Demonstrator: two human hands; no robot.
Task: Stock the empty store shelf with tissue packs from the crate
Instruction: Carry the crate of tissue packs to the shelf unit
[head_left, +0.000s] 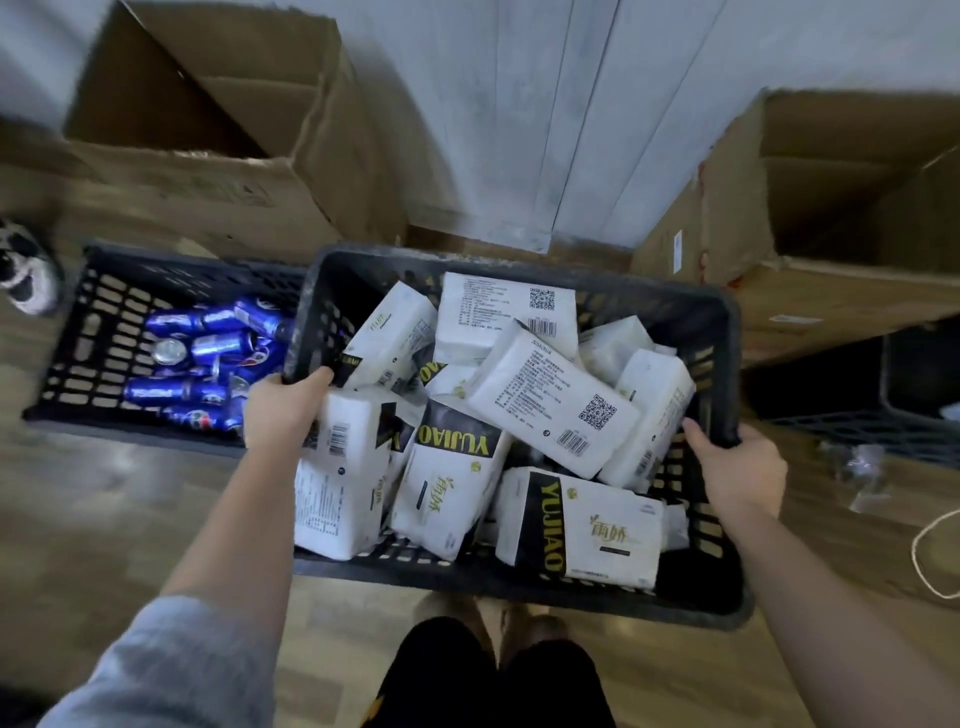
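Note:
A black slotted plastic crate (519, 262) hangs in front of me above the wooden floor, tilted slightly. It holds several white tissue packs (553, 402) with black and yellow YUJIAO labels, lying jumbled at all angles. My left hand (278, 410) grips the crate's left rim, thumb over the edge. On the opposite side, my right hand (737, 467) grips the right rim. No store shelf is in view.
A second black crate (93, 332) with several blue cans (208, 353) sits on the floor to the left. Open cardboard boxes stand at back left (208, 119) and right (841, 208). A white panelled wall (597, 114) lies ahead. A shoe (26, 275) shows at far left.

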